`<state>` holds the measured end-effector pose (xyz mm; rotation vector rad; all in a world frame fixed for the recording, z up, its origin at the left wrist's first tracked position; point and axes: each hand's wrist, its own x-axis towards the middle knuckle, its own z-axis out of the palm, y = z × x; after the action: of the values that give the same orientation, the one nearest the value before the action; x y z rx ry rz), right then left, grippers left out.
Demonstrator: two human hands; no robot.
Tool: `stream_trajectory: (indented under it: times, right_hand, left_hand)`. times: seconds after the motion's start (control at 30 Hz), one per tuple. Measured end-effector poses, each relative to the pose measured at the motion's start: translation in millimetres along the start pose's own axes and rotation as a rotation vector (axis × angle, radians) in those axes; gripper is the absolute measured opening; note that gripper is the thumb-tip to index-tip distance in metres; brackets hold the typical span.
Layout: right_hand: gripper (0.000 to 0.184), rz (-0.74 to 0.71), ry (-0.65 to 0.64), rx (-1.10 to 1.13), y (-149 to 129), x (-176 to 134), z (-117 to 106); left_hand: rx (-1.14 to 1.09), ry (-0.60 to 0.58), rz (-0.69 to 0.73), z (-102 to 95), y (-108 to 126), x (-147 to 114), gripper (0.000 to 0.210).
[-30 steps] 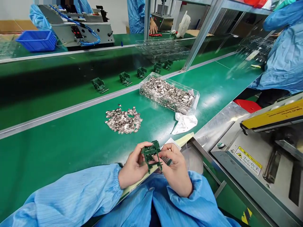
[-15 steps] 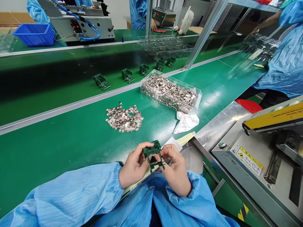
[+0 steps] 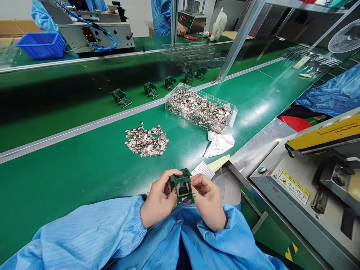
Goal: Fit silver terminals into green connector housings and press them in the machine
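Between my two hands, just above my lap at the table's front edge, is a dark green plastic frame with an open middle. My left hand grips its left side, thumb and fingers closed round it. On the other side my right hand pinches the frame's right edge, its fingertips partly hidden behind the plastic. Whether a small part sits in those fingertips I cannot make out. Beyond my hands lies a loose pile of small silvery metal pieces. A clear plastic box full of similar pieces stands behind it to the right.
Several green frames stand in a row on the conveyor belt past a metal rail. A white cloth lies by the box. At right is a machine with a yellow cover; a co-worker's blue sleeve shows behind it.
The frame in my hands has turned slightly, and my right fingers have shifted a little against it. At the far right the co-worker has leaned away, uncovering a fan.
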<state>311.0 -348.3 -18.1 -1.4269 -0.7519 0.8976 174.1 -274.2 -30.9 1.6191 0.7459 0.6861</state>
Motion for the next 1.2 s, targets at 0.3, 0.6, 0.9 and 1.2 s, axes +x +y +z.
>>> stream_trajectory:
  times: [0.3,0.6,0.9,1.2]
  right_hand:
    - [0.027,-0.053,0.079,0.040,0.5,-17.1,-14.6]
    - [0.022,-0.046,0.225,0.116,23.8,-37.2,-49.4]
    - [0.045,-0.012,0.227,-0.031,75.8,-9.4,-42.7]
    - [0.044,-0.233,0.258,-0.219,93.8,-1.0,-36.4]
  left_hand:
    - [0.026,-0.001,0.034,23.1,10.6,-6.3,0.030]
    - [0.020,-0.102,0.071,43.3,17.4,4.6,0.031]
    - [-0.272,0.060,0.123,82.1,-3.5,78.7,0.039]
    - [-0.299,0.031,0.071,82.8,-7.3,78.9,0.042]
